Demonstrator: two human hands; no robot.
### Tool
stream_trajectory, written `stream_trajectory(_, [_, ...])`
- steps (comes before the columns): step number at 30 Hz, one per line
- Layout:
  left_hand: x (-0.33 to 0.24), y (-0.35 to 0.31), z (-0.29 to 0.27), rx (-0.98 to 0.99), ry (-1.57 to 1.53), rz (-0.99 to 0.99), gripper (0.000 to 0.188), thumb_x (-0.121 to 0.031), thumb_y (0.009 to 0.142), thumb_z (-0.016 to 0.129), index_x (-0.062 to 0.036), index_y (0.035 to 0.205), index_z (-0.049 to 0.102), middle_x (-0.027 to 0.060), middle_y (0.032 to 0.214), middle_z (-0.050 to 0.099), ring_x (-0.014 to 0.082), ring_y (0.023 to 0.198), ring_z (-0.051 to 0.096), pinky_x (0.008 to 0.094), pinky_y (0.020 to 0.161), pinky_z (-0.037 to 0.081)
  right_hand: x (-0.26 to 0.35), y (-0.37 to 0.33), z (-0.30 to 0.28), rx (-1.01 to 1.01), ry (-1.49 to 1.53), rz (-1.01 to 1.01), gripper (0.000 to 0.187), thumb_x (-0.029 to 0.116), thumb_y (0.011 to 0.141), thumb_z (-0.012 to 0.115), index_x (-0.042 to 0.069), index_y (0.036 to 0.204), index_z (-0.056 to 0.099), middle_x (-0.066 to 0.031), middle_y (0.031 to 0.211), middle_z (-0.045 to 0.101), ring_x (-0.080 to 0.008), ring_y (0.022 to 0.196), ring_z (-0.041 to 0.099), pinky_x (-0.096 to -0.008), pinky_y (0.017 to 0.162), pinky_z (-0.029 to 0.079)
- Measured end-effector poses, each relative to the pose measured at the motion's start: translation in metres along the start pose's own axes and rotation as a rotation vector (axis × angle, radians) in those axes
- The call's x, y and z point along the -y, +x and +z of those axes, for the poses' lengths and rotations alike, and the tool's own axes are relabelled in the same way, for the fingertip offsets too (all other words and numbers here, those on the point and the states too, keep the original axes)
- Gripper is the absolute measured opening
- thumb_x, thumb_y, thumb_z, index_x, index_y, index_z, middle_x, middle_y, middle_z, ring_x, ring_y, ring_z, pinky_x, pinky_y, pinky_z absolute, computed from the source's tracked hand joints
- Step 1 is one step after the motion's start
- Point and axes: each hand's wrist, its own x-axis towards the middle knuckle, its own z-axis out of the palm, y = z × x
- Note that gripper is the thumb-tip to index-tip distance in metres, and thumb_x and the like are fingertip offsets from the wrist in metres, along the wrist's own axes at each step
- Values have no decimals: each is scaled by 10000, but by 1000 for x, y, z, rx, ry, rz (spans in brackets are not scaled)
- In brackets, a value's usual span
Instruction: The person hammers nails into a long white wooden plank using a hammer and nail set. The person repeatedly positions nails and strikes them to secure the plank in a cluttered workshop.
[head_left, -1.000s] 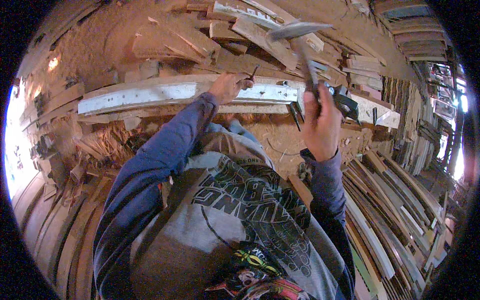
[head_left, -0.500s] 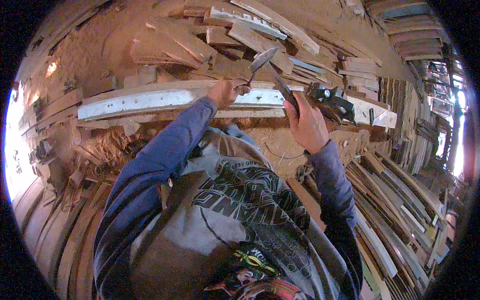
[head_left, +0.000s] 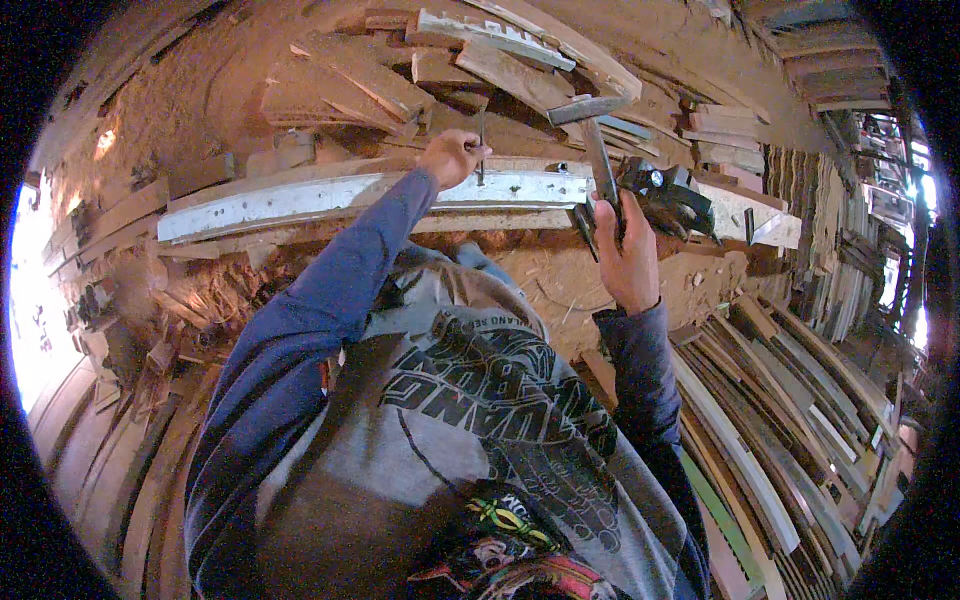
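A long board with a whitish face [head_left: 330,199] lies across in front of me. My left hand [head_left: 450,160] is closed above its far edge, fingertips pinching a thin dark metal rod, like a nail or punch [head_left: 481,165]. The rod stands roughly upright over the board; whether its tip touches the wood I cannot tell. My right hand [head_left: 628,255] is wrapped round the handle of a hammer [head_left: 601,165], whose metal head is raised beyond the board. A dark piece beside my right fingers is too unclear to name.
A dark power tool [head_left: 668,203] rests on the board right of the hammer. Offcuts [head_left: 350,85] are heaped on the sawdust-covered ground beyond. Long wooden strips [head_left: 780,430] lie at the right, and more planks [head_left: 130,480] at the lower left.
The hammer has swung up and to the right, away from the rod in my left hand. My left hand has risen slightly, still pinching the rod.
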Motion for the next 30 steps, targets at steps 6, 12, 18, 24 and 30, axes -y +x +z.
stream_trajectory(6, [0,12,-23,354,-216,-138,525,-517,932,617,-17,1066,703,106,989,718,220,914,673,377,846,516,-22,-17,13,-52,72,148,340,329,1036,522,18,1140,613,24,694,516,-50,582,430,-245,514,348])
stream_trajectory(12, [1,-30,-67,-159,-601,3,347,-350,990,593,-16,991,685,56,878,709,160,785,670,331,749,541,-38,-43,36,-54,210,207,284,291,1025,527,22,1094,589,-104,754,563,-221,641,522,-345,602,434])
stream_trajectory(18, [35,-63,-118,-63,-529,-93,231,-224,997,592,1,1016,643,80,892,723,176,840,691,330,774,548,-36,-64,76,-17,381,304,239,269,1025,564,57,1129,599,71,723,476,-26,577,396,-218,485,301])
stream_trajectory(24, [46,-76,-87,-63,81,-3,158,-180,966,621,-50,1043,666,95,916,735,251,870,702,387,824,548,-15,-70,89,-61,147,19,236,245,998,570,22,1066,607,-163,890,648,-308,808,629,-401,720,498])
stream_trajectory(30, [41,-80,-77,-144,-248,145,170,-149,945,620,-52,1071,678,127,952,731,268,832,702,391,811,554,17,-69,91,13,217,166,260,262,993,574,25,1089,617,-188,944,671,-359,854,653,-410,748,509])
